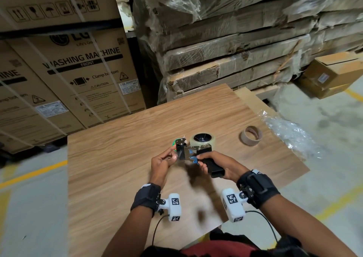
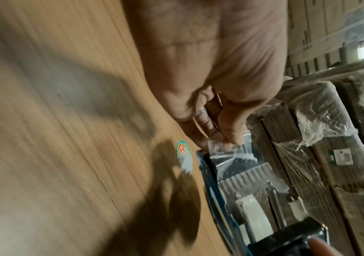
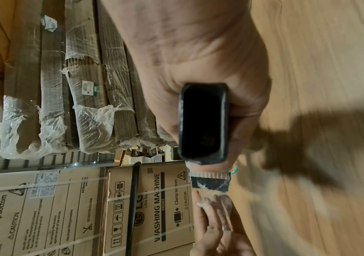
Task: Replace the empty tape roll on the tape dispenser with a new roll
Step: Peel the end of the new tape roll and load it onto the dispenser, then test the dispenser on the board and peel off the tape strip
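Observation:
The tape dispenser (image 1: 193, 152) is held above the wooden table (image 1: 117, 158). My right hand (image 1: 206, 163) grips its black handle (image 3: 204, 123). A new clear tape roll (image 1: 202, 139) sits on the dispenser's hub. At the dispenser's front end, my left hand (image 1: 167, 158) pinches the loose clear tape end (image 2: 231, 149) between thumb and fingers, just past the serrated blade (image 2: 242, 175). The empty brown cardboard core (image 1: 251, 138) lies on the table to the right, apart from both hands.
A round coloured sticker (image 2: 183, 155) is on the table under the dispenser's front. Crumpled clear plastic (image 1: 290, 135) hangs off the table's right edge. Washing machine cartons (image 1: 78, 70) stand at the left. Wrapped cardboard stacks (image 1: 235, 50) rise behind the table.

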`<action>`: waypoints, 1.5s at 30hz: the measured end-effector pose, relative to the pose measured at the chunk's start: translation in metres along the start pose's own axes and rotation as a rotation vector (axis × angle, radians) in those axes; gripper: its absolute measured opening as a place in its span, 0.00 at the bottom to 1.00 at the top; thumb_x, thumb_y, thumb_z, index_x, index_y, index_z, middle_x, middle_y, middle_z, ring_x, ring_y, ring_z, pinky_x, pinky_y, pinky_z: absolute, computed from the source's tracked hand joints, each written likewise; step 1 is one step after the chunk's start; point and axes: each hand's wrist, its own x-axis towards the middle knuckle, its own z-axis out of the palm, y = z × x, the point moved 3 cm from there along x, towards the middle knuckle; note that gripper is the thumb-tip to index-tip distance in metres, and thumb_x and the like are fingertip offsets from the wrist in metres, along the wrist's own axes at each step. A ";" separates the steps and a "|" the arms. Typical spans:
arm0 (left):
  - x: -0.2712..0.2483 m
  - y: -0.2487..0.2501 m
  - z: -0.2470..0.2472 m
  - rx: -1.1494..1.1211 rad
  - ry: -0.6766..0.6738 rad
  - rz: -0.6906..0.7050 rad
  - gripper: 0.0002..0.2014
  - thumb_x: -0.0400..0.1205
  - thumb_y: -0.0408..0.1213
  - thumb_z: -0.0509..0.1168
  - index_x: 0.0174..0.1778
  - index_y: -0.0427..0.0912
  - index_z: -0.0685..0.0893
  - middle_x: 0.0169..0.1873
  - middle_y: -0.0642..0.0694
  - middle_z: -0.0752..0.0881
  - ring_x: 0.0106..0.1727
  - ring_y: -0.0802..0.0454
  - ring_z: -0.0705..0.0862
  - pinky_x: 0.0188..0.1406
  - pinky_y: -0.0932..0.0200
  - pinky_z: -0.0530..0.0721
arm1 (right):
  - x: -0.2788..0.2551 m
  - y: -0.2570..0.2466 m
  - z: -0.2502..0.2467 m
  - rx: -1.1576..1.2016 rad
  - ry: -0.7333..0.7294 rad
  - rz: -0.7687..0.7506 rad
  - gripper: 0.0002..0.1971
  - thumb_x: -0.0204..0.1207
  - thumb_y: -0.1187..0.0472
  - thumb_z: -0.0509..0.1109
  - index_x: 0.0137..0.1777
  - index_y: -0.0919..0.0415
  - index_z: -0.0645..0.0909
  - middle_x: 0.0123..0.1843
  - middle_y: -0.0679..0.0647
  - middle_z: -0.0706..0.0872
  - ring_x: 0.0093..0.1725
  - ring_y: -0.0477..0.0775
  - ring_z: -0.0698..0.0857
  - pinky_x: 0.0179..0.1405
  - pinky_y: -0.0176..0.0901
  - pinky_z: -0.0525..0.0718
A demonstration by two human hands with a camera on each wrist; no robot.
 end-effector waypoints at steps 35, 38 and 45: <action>0.029 0.000 0.022 1.074 -0.271 0.477 0.09 0.70 0.35 0.70 0.42 0.44 0.94 0.41 0.46 0.92 0.47 0.42 0.87 0.52 0.53 0.81 | -0.016 0.014 -0.015 -0.319 0.369 -0.344 0.07 0.75 0.68 0.76 0.37 0.69 0.84 0.32 0.65 0.84 0.22 0.56 0.80 0.24 0.42 0.83; 0.033 -0.017 0.014 1.122 -0.235 0.513 0.08 0.73 0.34 0.72 0.44 0.45 0.94 0.44 0.48 0.92 0.48 0.41 0.85 0.52 0.52 0.79 | -0.012 0.025 -0.014 -0.411 0.464 -0.421 0.09 0.74 0.64 0.78 0.35 0.68 0.85 0.28 0.64 0.87 0.22 0.58 0.82 0.27 0.47 0.86; 0.029 -0.031 0.008 1.118 -0.201 0.570 0.12 0.69 0.24 0.70 0.40 0.46 0.92 0.49 0.57 0.90 0.45 0.44 0.78 0.37 0.56 0.81 | -0.009 0.057 -0.008 -0.613 0.595 -0.566 0.18 0.75 0.55 0.78 0.33 0.70 0.83 0.24 0.62 0.89 0.21 0.56 0.86 0.26 0.49 0.86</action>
